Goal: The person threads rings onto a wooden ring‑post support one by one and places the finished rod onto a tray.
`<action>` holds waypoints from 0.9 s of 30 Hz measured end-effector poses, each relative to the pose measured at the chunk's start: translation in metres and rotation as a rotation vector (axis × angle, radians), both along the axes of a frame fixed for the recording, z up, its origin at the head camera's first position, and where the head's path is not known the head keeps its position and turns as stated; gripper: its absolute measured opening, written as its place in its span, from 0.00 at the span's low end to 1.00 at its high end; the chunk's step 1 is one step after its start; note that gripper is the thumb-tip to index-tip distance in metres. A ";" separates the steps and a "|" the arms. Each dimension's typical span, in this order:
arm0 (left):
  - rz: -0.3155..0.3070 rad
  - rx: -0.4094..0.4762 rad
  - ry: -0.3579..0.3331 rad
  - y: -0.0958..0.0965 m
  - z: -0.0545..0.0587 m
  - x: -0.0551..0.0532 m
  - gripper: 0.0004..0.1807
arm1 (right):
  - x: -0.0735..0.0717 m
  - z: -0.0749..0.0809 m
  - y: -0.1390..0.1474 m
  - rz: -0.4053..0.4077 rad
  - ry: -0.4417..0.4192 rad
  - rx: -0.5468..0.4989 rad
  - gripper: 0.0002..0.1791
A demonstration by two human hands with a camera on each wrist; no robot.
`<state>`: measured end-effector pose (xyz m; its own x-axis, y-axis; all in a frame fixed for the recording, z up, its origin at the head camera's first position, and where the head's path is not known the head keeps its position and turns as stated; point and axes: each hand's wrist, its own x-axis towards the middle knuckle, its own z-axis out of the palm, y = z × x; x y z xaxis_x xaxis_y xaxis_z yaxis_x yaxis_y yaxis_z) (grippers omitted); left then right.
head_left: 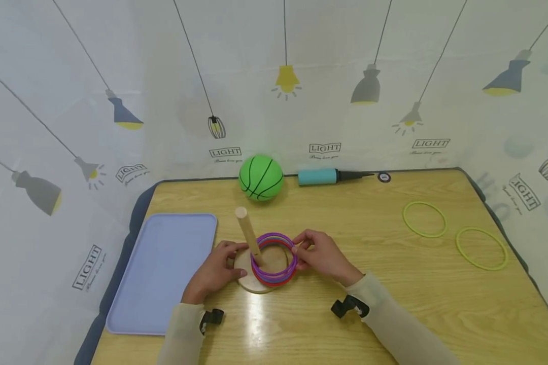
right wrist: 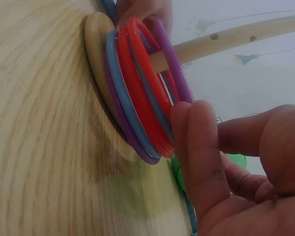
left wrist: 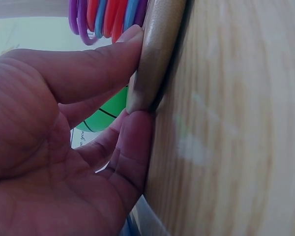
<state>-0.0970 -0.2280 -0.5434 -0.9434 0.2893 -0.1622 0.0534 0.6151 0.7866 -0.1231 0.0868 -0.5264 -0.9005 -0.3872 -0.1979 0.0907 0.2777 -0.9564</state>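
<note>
Two-handed ring stacking on a post. The left hand point(head_left: 216, 268) grips the near-left edge of the round wooden base point(head_left: 244, 261), thumb and fingers set apart along its rim. The right hand point(head_left: 321, 253) pinches the uppermost purple ring point(right wrist: 173, 56) between thumb and fingers at the side away from the post point(head_left: 246, 228). The held ring encircles the post and is tilted, partly raised from the stack; directly beneath the pinch lie red rings point(right wrist: 132, 83) and blue rings point(right wrist: 119, 83). Well to the right of the right-hand grip, two yellow-green rings point(head_left: 456, 238) lie flat on the table point(head_left: 278, 329), apart from the post. The step in hand is judged to be either seating or lifting the purple ring; a single moment does not settle which. If seating, the next move calls for lowering the ring level and releasing it; if lifting, for raising it clear of the post tip. Either way, the left hand should steady the base.
</note>
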 end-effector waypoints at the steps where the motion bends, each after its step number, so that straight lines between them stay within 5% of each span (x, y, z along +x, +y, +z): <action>1: -0.003 0.000 0.005 0.000 0.000 0.000 0.35 | 0.000 0.000 0.000 0.001 0.000 0.000 0.10; 15: -0.006 -0.006 0.010 0.001 -0.001 -0.004 0.35 | 0.001 0.000 0.014 -0.029 -0.005 0.015 0.11; 22: 0.003 -0.008 0.014 0.000 0.000 -0.002 0.35 | 0.005 0.001 0.037 -0.022 -0.009 -0.017 0.14; 27: 0.007 0.003 0.005 0.000 0.001 0.000 0.35 | 0.006 0.001 0.060 -0.034 0.050 0.051 0.17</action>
<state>-0.0975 -0.2275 -0.5426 -0.9464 0.2828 -0.1562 0.0531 0.6131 0.7882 -0.1170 0.1470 -0.5256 -0.9220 -0.3471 -0.1714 0.0537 0.3239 -0.9446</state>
